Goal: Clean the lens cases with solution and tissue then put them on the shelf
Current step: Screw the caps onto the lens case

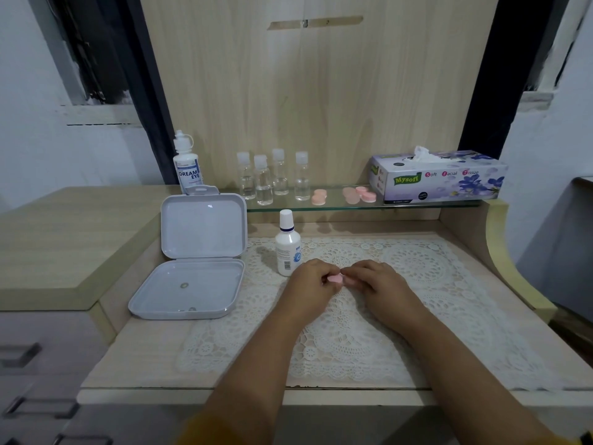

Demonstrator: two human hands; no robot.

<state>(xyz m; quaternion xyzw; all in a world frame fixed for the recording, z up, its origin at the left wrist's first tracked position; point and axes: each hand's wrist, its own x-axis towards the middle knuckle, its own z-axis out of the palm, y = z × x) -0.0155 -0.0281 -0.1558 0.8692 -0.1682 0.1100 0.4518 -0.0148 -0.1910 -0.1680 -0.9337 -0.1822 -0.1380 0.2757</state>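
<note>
Where the two hands meet over the lace mat (pixel 417 271), one pink lens case (pixel 336 279) is held just above the cloth: small, pale pink, rounded, mostly hidden by fingers, so whether its caps are on cannot be told.

Left hand (pixel 313 284): fingers curled, pinching the case's left end between thumb and fingertips. Right hand (pixel 373 281): fingers curled, closed on the case's right end; a second pink part shows under its fingertips. Both forearms reach in from the near edge of the desk.

White solution bottle (pixel 287 245): upright on the mat, capped, just beside the left hand on its far-left side.

Grey hinged box (pixel 199 255): open, lid propped upright, tray flat on the desk surface left of the mat; a few small round items lie in the tray, too small to identify.

Glass shelf (pixel 353 205): runs along the back, above the mat. On it, left to right:
- four small clear bottles (pixel 272 176) with white caps, upright, close together;
- pink and peach lens cases (pixel 356 194), in two small groups, lying flat;
- tissue box (pixel 439 176), floral purple, marked "Mysoft", a white tissue sticking up from its slot.

"Dream Eye" bottle (pixel 186 163): upright behind the grey box's lid, at the shelf's left end.
</note>
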